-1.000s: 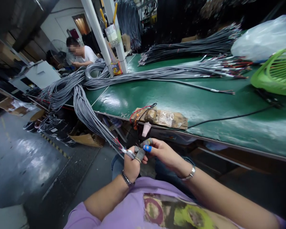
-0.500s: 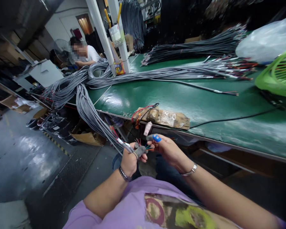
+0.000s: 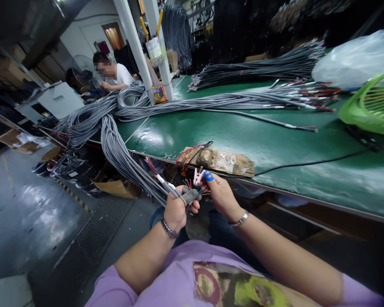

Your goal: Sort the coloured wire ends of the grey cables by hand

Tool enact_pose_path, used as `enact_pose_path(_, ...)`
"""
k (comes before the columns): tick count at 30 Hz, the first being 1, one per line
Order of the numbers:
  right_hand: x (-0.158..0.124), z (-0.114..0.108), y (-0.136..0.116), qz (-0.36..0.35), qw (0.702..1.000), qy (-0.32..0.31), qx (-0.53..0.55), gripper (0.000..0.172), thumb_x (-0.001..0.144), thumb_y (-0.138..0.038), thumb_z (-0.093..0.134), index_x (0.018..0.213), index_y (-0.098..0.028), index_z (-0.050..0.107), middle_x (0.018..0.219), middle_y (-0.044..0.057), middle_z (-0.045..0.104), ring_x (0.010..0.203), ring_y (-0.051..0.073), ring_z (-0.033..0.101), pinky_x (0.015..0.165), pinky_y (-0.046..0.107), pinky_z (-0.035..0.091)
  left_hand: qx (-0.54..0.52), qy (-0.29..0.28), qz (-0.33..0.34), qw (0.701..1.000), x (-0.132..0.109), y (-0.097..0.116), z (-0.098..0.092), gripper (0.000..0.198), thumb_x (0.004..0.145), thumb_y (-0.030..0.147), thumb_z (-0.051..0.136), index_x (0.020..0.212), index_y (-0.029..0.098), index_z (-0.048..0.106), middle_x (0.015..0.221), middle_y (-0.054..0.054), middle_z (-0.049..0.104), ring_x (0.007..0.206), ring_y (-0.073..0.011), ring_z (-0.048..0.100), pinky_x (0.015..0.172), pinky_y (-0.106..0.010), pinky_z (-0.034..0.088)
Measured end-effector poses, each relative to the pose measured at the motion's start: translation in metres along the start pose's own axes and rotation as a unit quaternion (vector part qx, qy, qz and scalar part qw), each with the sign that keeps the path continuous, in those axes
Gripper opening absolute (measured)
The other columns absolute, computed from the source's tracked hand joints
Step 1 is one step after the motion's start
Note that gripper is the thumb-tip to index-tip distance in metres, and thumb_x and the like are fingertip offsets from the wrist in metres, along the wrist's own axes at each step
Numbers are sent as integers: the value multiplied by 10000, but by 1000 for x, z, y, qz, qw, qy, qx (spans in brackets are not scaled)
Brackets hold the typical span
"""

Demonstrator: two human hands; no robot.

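Observation:
My left hand (image 3: pixel 178 209), with grey covers on its thumb and a finger, is closed around the end of a grey cable (image 3: pixel 174 189). Thin coloured wires (image 3: pixel 203 192) fan out from the cable end past its fingertips. Close by on the right, my right hand (image 3: pixel 223 192) has its fingers closed, with blue tape around the thumb. Its fingertips are beside the coloured wires and a small pale pink clip (image 3: pixel 198 176). What lies between these fingers is hidden. A thick bundle of grey cables (image 3: pixel 121 157) hangs off the bench edge toward my left hand.
On the green bench (image 3: pixel 166 132) lies a wooden block (image 3: pixel 233 163) with wires at its left end. Grey cables (image 3: pixel 224 99) and dark cables (image 3: pixel 252 69) lie behind. At right are a green fan (image 3: pixel 371 106) and a plastic bag (image 3: pixel 355 57). A person (image 3: pixel 120 74) sits at far left.
The pink clip now shows its two forked arms, where it looked like a blurred block before. My right thumb has come up beside it. My left hand keeps holding the cable.

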State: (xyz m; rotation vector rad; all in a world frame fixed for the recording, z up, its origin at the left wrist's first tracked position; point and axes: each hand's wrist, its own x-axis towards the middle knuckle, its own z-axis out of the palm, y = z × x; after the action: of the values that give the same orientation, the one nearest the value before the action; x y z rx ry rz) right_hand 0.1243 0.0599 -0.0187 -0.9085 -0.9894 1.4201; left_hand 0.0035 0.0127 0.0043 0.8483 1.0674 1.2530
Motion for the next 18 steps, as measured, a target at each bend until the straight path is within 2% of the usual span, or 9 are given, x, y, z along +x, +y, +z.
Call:
enact_pose_path(2, 0, 1, 1, 34, 998, -39, 48, 462, 730, -644, 589, 681, -188, 643, 616, 8, 579, 564, 122, 474, 539, 258, 376, 3, -7, -4, 1000, 1, -1, 0, 307, 647, 388, 737, 584, 141, 566, 461, -1, 573, 380, -78, 488, 369, -182, 371)
enact_pose_path(5, 3, 6, -2, 115, 978, -90, 150, 472, 705, -642, 622, 645, -174, 619, 612, 17, 581, 571, 132, 503, 546, 273, 396, 10, -11, -8, 1000, 2, -4, -1, 317, 643, 401, 739, 586, 144, 563, 454, 1, 570, 376, -77, 486, 366, -178, 369)
enact_pose_path(7, 5, 9, -5, 145, 968, -84, 187, 446, 681, -605, 675, 641, -165, 616, 599, 14, 585, 544, 123, 497, 534, 271, 394, 17, -11, -10, 1000, 2, -6, -1, 327, 647, 409, 735, 573, 146, 555, 452, 1, 569, 363, -71, 475, 362, -176, 364)
enact_pose_path(11, 6, 11, -7, 160, 964, -59, 206, 418, 659, -555, 724, 627, -154, 610, 558, 10, 580, 501, 111, 479, 502, 260, 382, 35, -20, -13, 999, 3, -10, -2, 309, 665, 391, 720, 572, 140, 564, 447, 3, 568, 347, -65, 466, 358, -174, 362)
enact_pose_path(14, 6, 11, -6, 171, 959, -64, 217, 413, 686, -553, 703, 637, -154, 607, 569, 19, 592, 501, 117, 490, 492, 260, 389, 39, -22, -11, 999, 5, -11, -2, 297, 668, 377, 719, 581, 134, 571, 437, 6, 564, 340, -66, 461, 352, -172, 356)
enact_pose_path(18, 3, 9, -6, 201, 944, -57, 254, 410, 763, -571, 616, 769, -162, 650, 667, 33, 633, 569, 132, 541, 542, 264, 445, 39, -16, -2, 999, 2, -9, -2, 310, 676, 375, 713, 557, 135, 556, 440, 5, 565, 339, -66, 464, 352, -173, 356)
